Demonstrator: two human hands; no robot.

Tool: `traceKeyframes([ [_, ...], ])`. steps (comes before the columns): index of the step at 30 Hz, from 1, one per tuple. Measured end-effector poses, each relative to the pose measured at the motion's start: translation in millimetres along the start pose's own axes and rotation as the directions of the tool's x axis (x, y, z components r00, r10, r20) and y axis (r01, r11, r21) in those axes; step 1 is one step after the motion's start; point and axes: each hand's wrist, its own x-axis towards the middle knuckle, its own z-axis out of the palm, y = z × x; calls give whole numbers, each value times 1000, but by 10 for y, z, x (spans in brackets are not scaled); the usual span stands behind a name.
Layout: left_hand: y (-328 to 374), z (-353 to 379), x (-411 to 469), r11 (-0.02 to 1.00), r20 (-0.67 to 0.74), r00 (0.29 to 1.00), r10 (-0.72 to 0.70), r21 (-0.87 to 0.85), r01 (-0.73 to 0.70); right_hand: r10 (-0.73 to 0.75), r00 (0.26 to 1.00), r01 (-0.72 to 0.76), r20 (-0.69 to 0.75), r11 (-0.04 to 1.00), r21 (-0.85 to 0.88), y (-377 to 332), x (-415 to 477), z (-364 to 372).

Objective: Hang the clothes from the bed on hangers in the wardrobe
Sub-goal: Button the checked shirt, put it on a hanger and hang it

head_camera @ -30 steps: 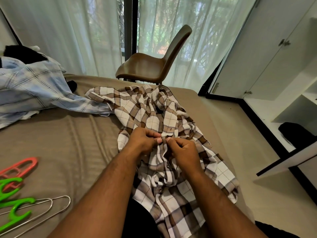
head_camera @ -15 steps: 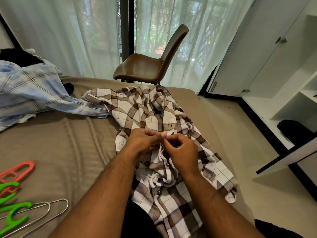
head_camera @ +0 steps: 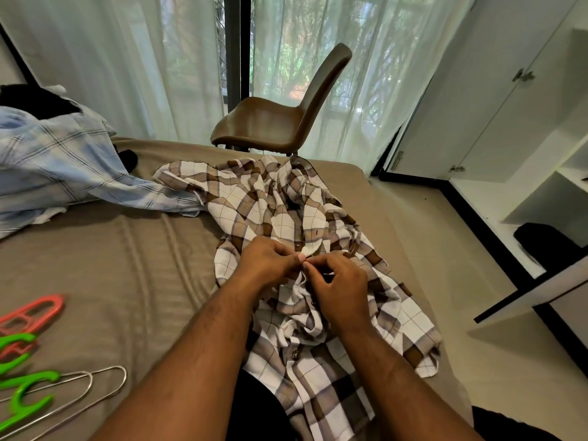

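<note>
Head view: left hand and right hand both pinch the plaid shirt lying under them.

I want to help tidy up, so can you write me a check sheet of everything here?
Surface: tan bed, wrinkled sheet.
Job's things: brown plaid shirt, blue plaid shirt, pink hanger, green hangers, wire hangers, all on the bed.
Clutter: black garment behind the blue plaid shirt.
Hands: left hand and right hand both pinch the brown plaid shirt's button edge.
Cables: nothing seen.
Surroundings: brown chair, white curtains, open white wardrobe at right.
</note>
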Motion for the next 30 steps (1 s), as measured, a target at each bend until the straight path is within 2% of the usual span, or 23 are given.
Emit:
traceKeyframes([
  [7,13,146,32,993,-52,996,67,103,-62,230,973,-229,32,930,287,-7,12,-42],
  [11,-2,170,51,984,-18,993,115,141,-111,394,900,-430,185,742,514,22,29,-42],
  [14,-7,196,75,966,8,989,147,216,-145,447,861,-500,243,653,568,38,66,-61],
  [15,-2,200,78,961,23,988,152,230,-153,488,825,-551,287,579,601,25,79,-75],
  [18,25,154,44,950,95,984,152,260,-172,574,627,-728,527,189,659,-20,112,-134],
  [19,26,125,26,944,125,983,136,284,-167,565,572,-772,595,124,624,-24,102,-158],
  [20,14,99,15,935,157,982,106,320,-152,555,544,-807,630,142,573,-10,85,-171],
  [21,-9,80,4,923,185,980,68,362,-132,553,548,-823,627,224,522,15,65,-171],
  [23,-50,64,-6,891,227,974,-11,445,-94,565,627,-778,535,426,462,33,42,-154],
  [26,-77,91,1,855,244,968,-60,513,-76,551,769,-639,325,673,371,11,143,-87],
  [28,-61,110,3,839,236,969,-65,538,-75,525,815,-576,245,778,250,23,258,4],
  [30,-60,120,29,839,233,971,-59,538,-79,496,838,-535,225,827,171,85,358,113],
])
